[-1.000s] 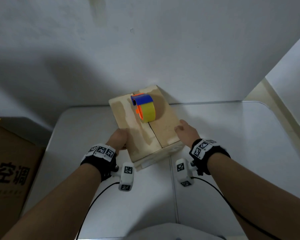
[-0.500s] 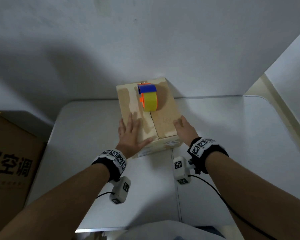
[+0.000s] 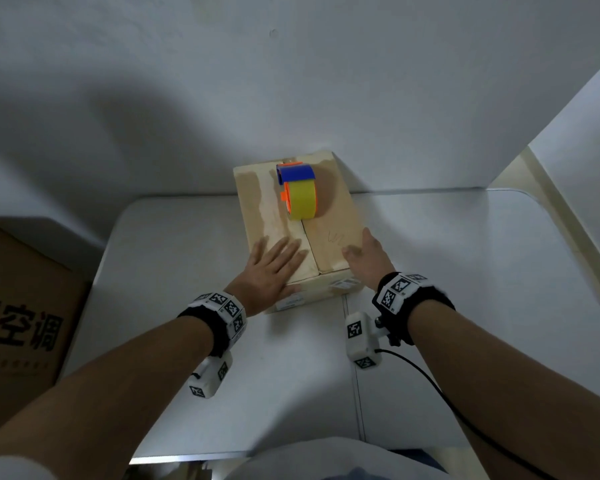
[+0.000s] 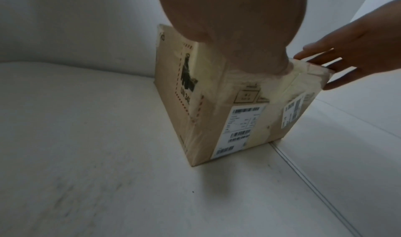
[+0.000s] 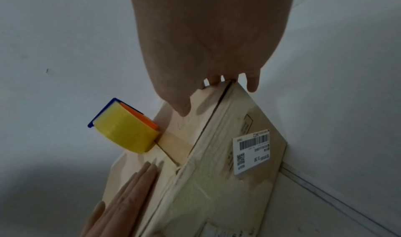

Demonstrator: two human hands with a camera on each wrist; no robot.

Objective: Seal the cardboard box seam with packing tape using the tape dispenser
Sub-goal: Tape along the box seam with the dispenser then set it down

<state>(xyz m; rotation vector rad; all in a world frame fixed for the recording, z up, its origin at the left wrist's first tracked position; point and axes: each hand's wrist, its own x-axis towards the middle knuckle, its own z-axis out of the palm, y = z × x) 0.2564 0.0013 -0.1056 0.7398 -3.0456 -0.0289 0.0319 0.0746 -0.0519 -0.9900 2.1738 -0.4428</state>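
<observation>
Cardboard box (image 3: 329, 244) sits on our white worktop (image 3: 174, 265), its far end against the wall. Our left hand (image 3: 269, 270) lies flat on the near left flap, fingers straight and slightly spread, just left of the open seam (image 3: 310, 252). Our right hand (image 3: 368, 258) rests at the near right edge of the box, fingers relaxed, holding nothing. Beyond both hands, the yellow tape dispenser (image 3: 300, 194), with blue and orange parts, stands on the seam toward the far end. A larger brown carton (image 3: 21, 306) stands well left of our left hand.
</observation>
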